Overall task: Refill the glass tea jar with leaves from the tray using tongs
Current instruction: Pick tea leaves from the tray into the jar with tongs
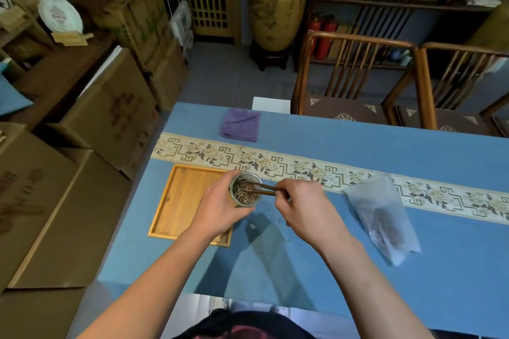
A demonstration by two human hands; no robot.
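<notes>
A purple cloth (240,124) and plastic bag (381,215) lie well apart.

A long table with a blue cloth (385,228) stands in the middle of the room. A pale strip with flowers and square swirls (303,166) runs across the cloth. A folded purple towel (240,124) lies on the far side of the table. Behind the table stand two brown wooden chairs with dark seat pads (355,77). Past the chairs, by the wall, sits a big yellow clay pot with a lid (278,5) on a dark stand. Two red fire bottles (323,33) stand just beside the pot. Left of the table, brown cardboard boxes (82,132) are piled up. The floor (234,77) is grey.
</notes>
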